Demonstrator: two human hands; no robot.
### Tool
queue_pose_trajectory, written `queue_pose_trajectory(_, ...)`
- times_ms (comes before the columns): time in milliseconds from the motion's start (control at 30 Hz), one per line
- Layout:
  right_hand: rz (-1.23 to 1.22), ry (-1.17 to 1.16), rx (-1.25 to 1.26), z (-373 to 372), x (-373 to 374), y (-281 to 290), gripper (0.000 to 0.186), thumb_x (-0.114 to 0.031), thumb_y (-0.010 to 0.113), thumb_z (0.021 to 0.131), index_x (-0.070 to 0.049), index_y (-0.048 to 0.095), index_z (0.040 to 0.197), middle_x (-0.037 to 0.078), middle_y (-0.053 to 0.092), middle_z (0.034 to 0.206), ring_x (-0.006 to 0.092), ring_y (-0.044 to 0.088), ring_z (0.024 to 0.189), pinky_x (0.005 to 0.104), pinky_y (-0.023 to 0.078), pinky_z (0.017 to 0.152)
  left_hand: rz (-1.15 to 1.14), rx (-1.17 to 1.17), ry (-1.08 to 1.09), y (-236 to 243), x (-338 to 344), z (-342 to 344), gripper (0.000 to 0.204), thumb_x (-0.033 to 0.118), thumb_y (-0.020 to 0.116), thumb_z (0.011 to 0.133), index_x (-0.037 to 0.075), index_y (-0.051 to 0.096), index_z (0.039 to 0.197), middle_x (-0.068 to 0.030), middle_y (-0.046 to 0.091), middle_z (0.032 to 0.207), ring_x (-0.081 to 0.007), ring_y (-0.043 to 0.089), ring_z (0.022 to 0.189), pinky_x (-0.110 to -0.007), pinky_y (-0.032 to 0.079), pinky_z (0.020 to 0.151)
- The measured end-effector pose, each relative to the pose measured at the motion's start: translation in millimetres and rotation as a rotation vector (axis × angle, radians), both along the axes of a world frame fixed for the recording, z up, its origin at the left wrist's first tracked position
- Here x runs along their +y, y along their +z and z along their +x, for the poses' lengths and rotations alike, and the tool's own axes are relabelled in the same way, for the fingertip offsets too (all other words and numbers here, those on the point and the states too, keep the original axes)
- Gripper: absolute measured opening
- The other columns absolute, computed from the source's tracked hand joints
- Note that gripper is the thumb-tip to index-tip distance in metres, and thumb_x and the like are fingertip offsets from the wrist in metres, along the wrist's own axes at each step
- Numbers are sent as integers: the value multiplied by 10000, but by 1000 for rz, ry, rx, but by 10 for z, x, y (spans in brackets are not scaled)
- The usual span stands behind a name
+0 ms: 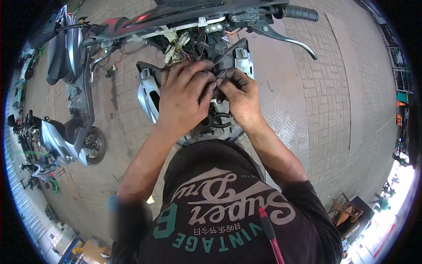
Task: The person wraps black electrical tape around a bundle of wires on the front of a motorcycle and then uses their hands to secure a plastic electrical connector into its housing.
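Note:
Both hands work close together over the opened front of a motor scooter [239, 55], below its handlebar. My left hand [184, 90] has its fingers bent and closed, back of the hand up; whatever they grip is hidden under them. Right beside it, thumb and forefinger of my right hand [241, 94] pinch a thin dark wire [223, 73] that shows between the hands. The fingertips of both hands nearly touch and look blackened. Just beyond the left fingers, pale plug connectors [175, 47] hang among a bundle of coloured wires.
A brake lever [292, 40] and black handlebar grip [303, 14] jut out to the right. Another scooter [66, 136] is parked at left. A metal floor plate [288, 125] lies on the paving at right. A wooden chair [347, 212] stands at lower right.

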State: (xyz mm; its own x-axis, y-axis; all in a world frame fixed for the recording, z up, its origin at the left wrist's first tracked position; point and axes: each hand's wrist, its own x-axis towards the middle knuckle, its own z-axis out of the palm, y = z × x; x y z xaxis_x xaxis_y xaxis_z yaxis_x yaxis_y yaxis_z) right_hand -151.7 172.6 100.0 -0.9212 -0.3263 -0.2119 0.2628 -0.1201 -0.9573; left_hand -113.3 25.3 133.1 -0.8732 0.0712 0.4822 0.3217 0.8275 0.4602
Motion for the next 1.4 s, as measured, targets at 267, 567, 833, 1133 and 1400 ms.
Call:
queue_pose_trajectory(267, -92, -27, -69, 50, 137, 68, 111, -71, 600, 856, 28, 606, 907, 18, 581, 735, 73, 505, 616, 229, 410, 542, 499, -316, -250, -33, -19, -65, 196, 3, 621, 756, 12, 602, 951, -115, 632, 1036, -284, 596, 961, -362, 453, 861)
queue_pose_trajectory(567, 7, -56, -22, 117, 222, 86, 106, -68, 624, 847, 20, 612, 905, 18, 583, 713, 71, 497, 586, 230, 401, 523, 734, -666, -175, 0, 21, -150, 111, 40, 640, 822, -5, 625, 922, -40, 648, 830, -76, 555, 766, -238, 472, 703)
queue_pose_trajectory(833, 33, -41, 23, 84, 229, 54, 106, -68, 630, 838, 24, 615, 889, 34, 606, 742, 87, 543, 664, 246, 442, 597, 801, -707, -159, -14, 4, -179, 179, 121, 708, 808, -12, 630, 899, -32, 640, 804, -77, 554, 738, -228, 466, 668)
queue_pose_trajectory(1133, 187, 32, 154, 126, 316, 40, 166, -48, 659, 778, 17, 610, 923, 118, 626, 876, 168, 614, 777, 287, 485, 692, 530, -792, -83, 111, 41, -167, 179, 141, 662, 838, 2, 616, 941, -24, 623, 841, -76, 532, 764, -238, 444, 681)
queue_pose_trajectory(1400, 463, 50, 534, 146, 318, 45, 268, -31, 734, 680, -15, 591, 905, 57, 579, 839, 130, 554, 695, 261, 453, 615, 244, -592, -158, 82, 71, -120, 176, 113, 612, 841, -24, 590, 949, -141, 629, 880, -218, 595, 801, -335, 459, 727)
